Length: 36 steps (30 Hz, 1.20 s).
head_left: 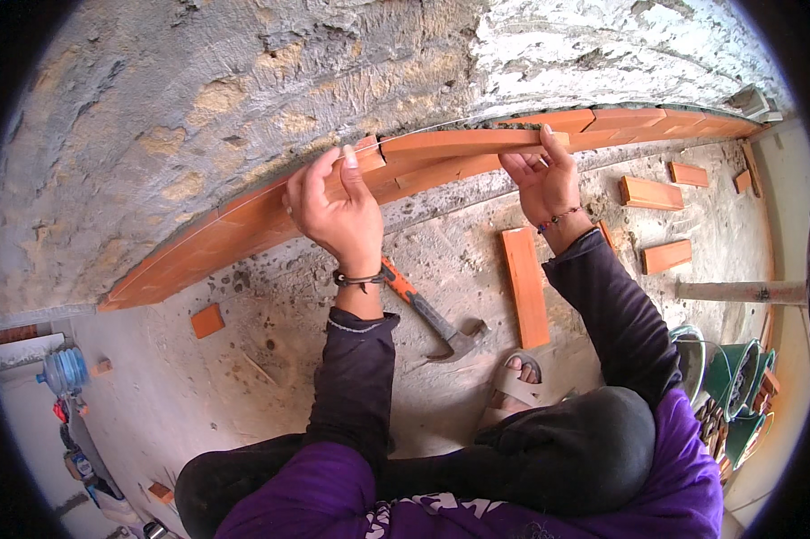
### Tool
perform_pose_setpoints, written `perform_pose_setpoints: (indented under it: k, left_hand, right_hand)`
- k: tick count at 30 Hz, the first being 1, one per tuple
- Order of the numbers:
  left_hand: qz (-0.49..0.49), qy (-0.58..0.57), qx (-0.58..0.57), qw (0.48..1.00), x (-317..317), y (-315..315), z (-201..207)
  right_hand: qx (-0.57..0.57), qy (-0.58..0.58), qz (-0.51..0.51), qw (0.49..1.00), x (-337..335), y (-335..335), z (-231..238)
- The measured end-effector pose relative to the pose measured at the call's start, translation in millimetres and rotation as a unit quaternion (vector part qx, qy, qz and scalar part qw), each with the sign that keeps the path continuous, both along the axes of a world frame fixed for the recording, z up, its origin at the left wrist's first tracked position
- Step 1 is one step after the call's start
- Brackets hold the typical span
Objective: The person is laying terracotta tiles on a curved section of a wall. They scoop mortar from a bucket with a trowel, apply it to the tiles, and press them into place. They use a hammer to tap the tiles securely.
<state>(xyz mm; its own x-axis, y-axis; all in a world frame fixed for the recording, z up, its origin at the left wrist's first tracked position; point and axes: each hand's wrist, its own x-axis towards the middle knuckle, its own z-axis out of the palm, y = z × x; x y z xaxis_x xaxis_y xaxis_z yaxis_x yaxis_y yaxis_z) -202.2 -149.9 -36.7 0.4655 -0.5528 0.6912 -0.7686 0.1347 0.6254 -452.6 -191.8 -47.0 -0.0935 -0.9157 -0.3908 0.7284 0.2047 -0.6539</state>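
My right hand (549,184) grips the right end of a long orange brick tile (463,142), its thumb on top and fingers beneath. The tile lies along the low brick course (243,216) against the rough wall, with grey mortar (513,127) behind it. At the tile's left end, my left hand (338,207) has thumb and fingertips close together at a thin white string (414,132), which runs along the top of the course. A shorter brick piece (362,154) sits beside those fingertips. What the other left fingers touch is hidden.
A hammer (436,314) with an orange-black handle lies on the floor below my left hand. Right of it is a loose long brick tile (525,287); several more bricks (652,193) lie at right. Green buckets (737,377) and a pole (742,292) stand far right; a water bottle (64,370) is left.
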Motion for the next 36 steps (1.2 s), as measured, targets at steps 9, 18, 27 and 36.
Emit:
perform_pose_setpoints:
  k: [9,18,27,36]
  left_hand:
    - [-0.191,0.507,0.017,0.840,-80.4,22.8,-26.3]
    - [-0.259,0.718,0.122,0.635,-98.4,-2.0,7.6]
    - [-0.117,0.749,0.080,0.647,-108.2,-30.3,19.8]
    - [-0.077,0.752,0.083,0.649,-111.4,-35.6,25.2]
  right_hand:
    - [0.018,0.032,-0.030,0.999,3.2,-18.6,-2.0]
    - [0.051,0.108,-0.021,0.993,3.4,-34.8,1.2]
    - [0.046,0.243,-0.020,0.969,5.0,-34.9,7.2]
    - [-0.015,0.462,0.005,0.887,-5.9,-36.4,-1.1]
